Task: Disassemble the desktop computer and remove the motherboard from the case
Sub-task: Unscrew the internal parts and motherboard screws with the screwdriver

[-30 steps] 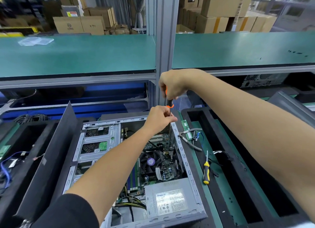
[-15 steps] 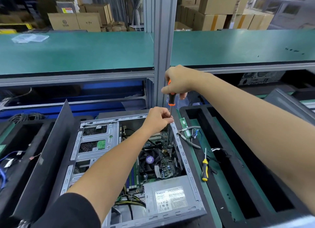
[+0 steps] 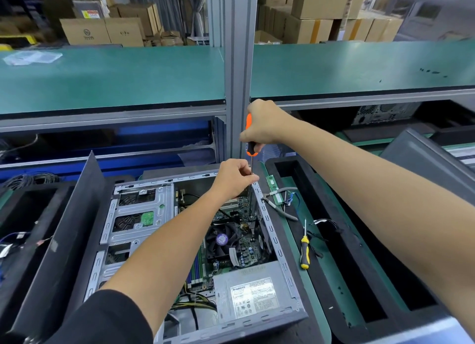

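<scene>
Since the last frame both hands sit slightly higher and the view has tipped up a little; otherwise no change I can log.

Left to right. At 9 o'clock a dark side panel (image 3: 64,230) leans upright beside the case (image 3: 279,251), which lies open on the surface (image 3: 295,230). Drive cage (image 3: 136,215) occupies the case's 9 o'clock half. Left hand (image 3: 235,178), at the case's 12 o'clock edge, pinches the shaft of the orange screwdriver (image 3: 250,143) with curled fingers, steadying it. Right hand (image 3: 264,122) is wrapped round the handle above. Shaft runs straight down toward the motherboard (image 3: 244,241); tip contact too small to confirm. At 3 o'clock of the case: a yellow screwdriver (image 3: 304,253) on the green mat, with a loose memory stick (image 3: 272,189) and grey cable (image 3: 280,210) farther up toward 1 o'clock.

Progress, my judgement: early-middle. Done: side panel off, at least one memory module apparently out. Left: board still seated in the case centre, cooler fan (image 3: 221,239) on it, memory in its slots, power supply (image 3: 253,292) and yellow wiring still in place. I judge a board or card screw is being worked.

Writing: power supply carries a white label, text unreadable. Cartons on the far shelf have printed logos, illegible.
</scene>
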The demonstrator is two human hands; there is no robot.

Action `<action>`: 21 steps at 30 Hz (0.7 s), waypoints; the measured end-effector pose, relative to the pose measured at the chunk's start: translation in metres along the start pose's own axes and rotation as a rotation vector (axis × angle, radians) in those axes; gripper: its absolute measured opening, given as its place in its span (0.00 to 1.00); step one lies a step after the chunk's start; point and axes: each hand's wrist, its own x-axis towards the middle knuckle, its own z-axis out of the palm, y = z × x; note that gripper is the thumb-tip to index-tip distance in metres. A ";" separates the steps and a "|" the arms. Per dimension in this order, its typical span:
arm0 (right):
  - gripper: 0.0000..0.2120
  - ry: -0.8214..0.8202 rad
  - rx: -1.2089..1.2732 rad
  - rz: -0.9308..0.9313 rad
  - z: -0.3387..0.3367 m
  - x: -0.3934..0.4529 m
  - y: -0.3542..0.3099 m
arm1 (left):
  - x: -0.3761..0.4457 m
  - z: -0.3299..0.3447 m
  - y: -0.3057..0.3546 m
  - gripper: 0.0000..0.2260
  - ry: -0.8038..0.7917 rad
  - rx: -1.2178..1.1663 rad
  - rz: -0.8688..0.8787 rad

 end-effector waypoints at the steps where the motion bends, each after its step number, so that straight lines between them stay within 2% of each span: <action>1: 0.12 0.002 0.002 -0.007 0.001 0.000 0.000 | -0.001 0.000 0.000 0.14 0.008 -0.003 -0.004; 2: 0.10 -0.003 0.027 -0.018 0.001 0.000 0.000 | -0.001 0.000 -0.001 0.14 0.018 -0.006 -0.007; 5: 0.18 -0.068 0.133 -0.049 -0.002 -0.002 0.001 | -0.003 -0.001 -0.001 0.19 0.045 -0.006 -0.019; 8: 0.16 -0.111 0.166 -0.063 -0.003 -0.001 0.005 | -0.004 0.000 0.000 0.19 0.039 0.008 -0.023; 12: 0.15 -0.045 0.238 -0.039 0.002 0.001 0.012 | -0.005 0.002 0.001 0.17 0.023 0.007 -0.016; 16: 0.13 0.097 0.106 -0.059 0.007 0.000 0.011 | -0.006 0.003 -0.004 0.14 -0.033 -0.014 -0.022; 21: 0.12 0.111 0.176 -0.053 -0.006 0.004 0.008 | -0.014 0.005 -0.014 0.09 -0.106 0.010 -0.021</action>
